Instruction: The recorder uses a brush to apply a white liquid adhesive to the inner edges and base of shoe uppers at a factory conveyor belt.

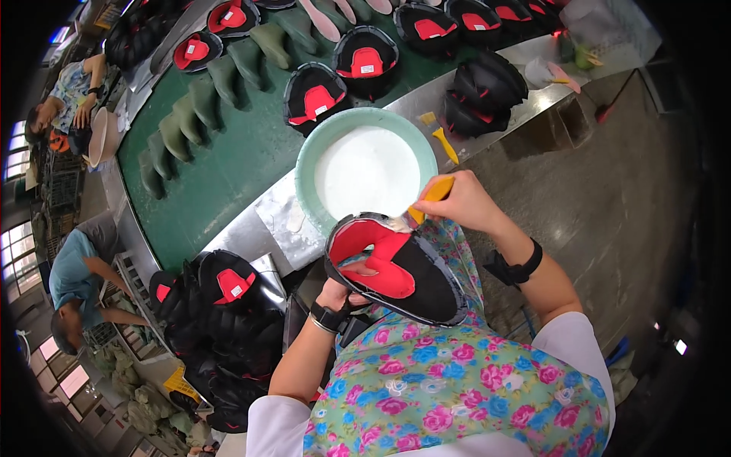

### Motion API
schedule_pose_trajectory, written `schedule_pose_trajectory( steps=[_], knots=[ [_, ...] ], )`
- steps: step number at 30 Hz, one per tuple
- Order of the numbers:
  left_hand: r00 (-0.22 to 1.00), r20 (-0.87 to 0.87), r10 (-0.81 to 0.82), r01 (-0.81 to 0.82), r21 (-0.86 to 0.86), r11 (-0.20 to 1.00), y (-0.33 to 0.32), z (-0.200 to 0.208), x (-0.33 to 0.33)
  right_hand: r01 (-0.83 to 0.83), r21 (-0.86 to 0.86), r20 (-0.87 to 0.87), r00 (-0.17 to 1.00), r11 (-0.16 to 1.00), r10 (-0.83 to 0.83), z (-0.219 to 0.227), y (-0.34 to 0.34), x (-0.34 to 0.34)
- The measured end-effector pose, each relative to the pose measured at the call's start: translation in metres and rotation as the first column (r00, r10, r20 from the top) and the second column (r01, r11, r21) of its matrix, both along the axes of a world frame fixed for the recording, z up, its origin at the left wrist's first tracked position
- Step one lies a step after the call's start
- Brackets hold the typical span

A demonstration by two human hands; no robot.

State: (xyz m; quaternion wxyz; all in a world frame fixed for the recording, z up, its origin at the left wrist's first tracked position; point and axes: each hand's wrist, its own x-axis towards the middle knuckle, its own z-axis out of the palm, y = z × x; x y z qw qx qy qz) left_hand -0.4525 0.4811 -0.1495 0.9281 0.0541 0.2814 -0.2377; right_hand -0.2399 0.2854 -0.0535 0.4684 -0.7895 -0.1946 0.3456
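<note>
My left hand point(335, 293) grips a black shoe upper point(426, 278) with a red lining, its opening turned up toward me. The thumb shows inside the opening, while the other fingers are partly hidden beneath. In my right hand point(470, 204) is a yellow-handled brush point(435, 190), its bristles down at the upper's far edge. Just beyond the upper stands a pale green basin point(306, 171) of white liquid point(369, 171). A second yellow brush point(444, 143) lies on the metal edge right of the basin.
Green shoe lasts point(202, 99) and several shoe uppers point(365, 61) stand on a green belt point(251, 152). Black uppers are stacked at the right point(487, 87) and heaped at my left point(228, 335). Two people, one in a teal shirt point(72, 259), are at the far left.
</note>
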Motion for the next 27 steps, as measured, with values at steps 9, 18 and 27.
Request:
schedule_pose_trajectory(
  steps=[9, 18, 27],
  knots=[
    [0.964, 0.091, 0.25, -0.253, 0.603, 0.756, 0.062, 0.018, -0.03, 0.183, -0.026, -0.055, 0.981, 0.983, -0.185, 0.025, 0.026, 0.003],
    [0.819, 0.328, 0.471, -0.563, 0.619, 0.547, 0.213, -0.064, -0.009, 0.365, 0.209, -0.117, 0.93, 0.907, -0.348, 0.006, 0.072, 0.004],
    [0.732, 0.245, 0.636, -0.67, 0.43, 0.606, 0.225, -0.199, 0.145, 0.432, 0.032, -0.132, 0.896, 0.901, -0.425, -0.022, 0.1, -0.025]
  ],
)
